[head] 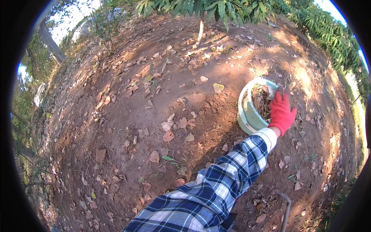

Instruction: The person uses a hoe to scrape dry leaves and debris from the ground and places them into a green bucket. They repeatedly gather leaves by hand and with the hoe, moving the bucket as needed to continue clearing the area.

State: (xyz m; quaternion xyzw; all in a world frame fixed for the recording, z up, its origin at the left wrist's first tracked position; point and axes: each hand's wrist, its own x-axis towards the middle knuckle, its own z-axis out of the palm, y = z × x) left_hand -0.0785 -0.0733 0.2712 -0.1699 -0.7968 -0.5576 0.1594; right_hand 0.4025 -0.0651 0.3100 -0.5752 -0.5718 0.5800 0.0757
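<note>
My left hand (281, 111), in a red knit glove, reaches over the right side of a pale green plastic bucket (251, 116). Its back faces up, the thumb stands apart, and the blurred fingertips lie at the far right rim. I see nothing held in it. Dry grass and plant litter (261, 97) fill part of the bucket, which appears to tilt on the soil. A blue and white plaid sleeve (208, 191) crosses the lower middle of the view. My right hand is out of view.
A thin bent metal rod (287, 210), perhaps a tool, lies at the lower right. Fallen leaves (168, 135) dot the bare soil (121, 162). Ahead stands a small leafy tree (200, 30); more foliage (333, 40) borders the right. A grey trunk (51, 42) leans at upper left.
</note>
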